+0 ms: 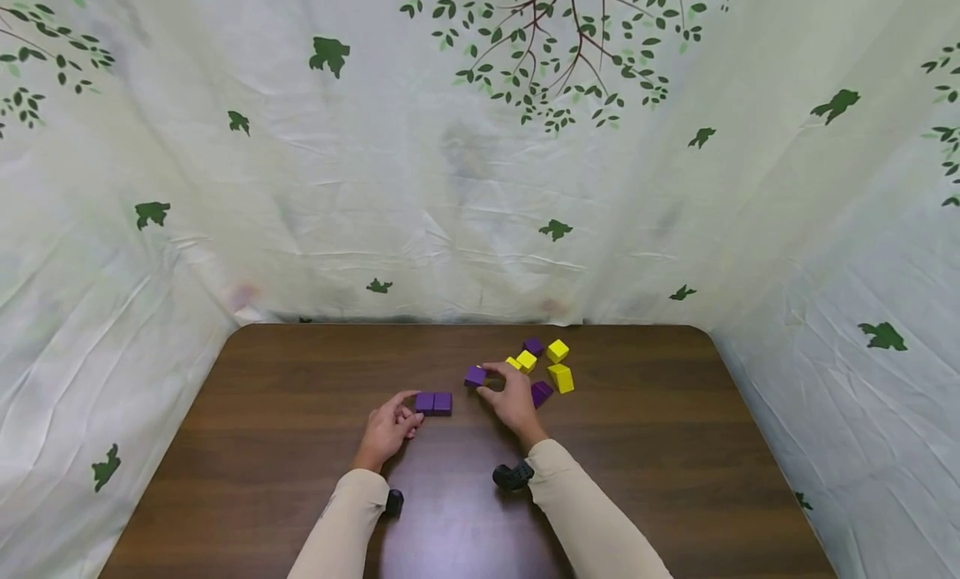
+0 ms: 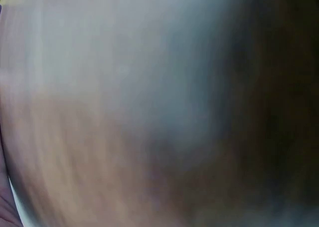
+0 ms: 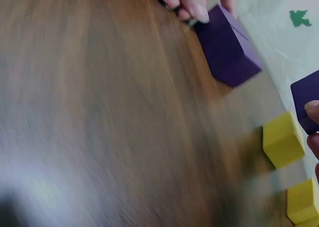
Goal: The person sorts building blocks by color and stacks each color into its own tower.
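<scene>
Two purple blocks [image 1: 442, 404] sit side by side on the table, faces together. At their left end, my left hand [image 1: 385, 434] pinches the nearer block between thumb and index finger; the fingers also show at that end in the right wrist view. My right hand [image 1: 516, 401] holds another purple block [image 1: 475, 376] between thumb and fingertips, to the right of the pair and slightly farther back. That held block [image 3: 303, 92] shows at the right edge of the right wrist view. The left wrist view is mostly blur.
Behind and right of my right hand lie several yellow blocks [image 1: 561, 378] and two purple blocks [image 1: 533, 346], one partly hidden by the hand. The brown wooden table [image 1: 315, 362] ends at a white cloth [image 1: 420, 187] with green leaf prints.
</scene>
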### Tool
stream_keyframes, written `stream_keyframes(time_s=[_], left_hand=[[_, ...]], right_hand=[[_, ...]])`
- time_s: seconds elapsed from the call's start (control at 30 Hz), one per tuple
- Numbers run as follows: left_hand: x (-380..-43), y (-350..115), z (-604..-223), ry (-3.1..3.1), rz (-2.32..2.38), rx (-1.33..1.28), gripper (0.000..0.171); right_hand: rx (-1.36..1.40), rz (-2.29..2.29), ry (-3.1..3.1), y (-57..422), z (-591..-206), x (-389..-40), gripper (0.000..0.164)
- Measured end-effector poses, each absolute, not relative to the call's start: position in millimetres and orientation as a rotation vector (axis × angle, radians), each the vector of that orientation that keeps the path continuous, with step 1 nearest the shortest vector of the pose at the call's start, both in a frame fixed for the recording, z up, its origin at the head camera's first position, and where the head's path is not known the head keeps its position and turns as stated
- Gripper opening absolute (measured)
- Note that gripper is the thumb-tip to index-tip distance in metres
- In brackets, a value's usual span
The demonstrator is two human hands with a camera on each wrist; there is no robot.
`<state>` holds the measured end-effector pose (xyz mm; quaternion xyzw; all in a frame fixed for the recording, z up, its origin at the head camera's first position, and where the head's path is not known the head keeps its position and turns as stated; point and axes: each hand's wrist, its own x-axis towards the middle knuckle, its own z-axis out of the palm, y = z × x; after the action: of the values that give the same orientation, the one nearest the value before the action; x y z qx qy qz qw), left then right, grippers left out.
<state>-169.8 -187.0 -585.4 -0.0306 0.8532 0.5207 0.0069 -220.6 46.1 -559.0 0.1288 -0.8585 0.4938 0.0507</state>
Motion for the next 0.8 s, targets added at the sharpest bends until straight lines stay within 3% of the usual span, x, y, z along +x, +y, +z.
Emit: stream_keyframes(time_s=[0.8], left_hand=[[-169, -188, -584, 2.666, 1.592, -0.116, 0.037]], right_hand=[[0.561, 1.517, -2.662, -4, -550, -210, 0.035]])
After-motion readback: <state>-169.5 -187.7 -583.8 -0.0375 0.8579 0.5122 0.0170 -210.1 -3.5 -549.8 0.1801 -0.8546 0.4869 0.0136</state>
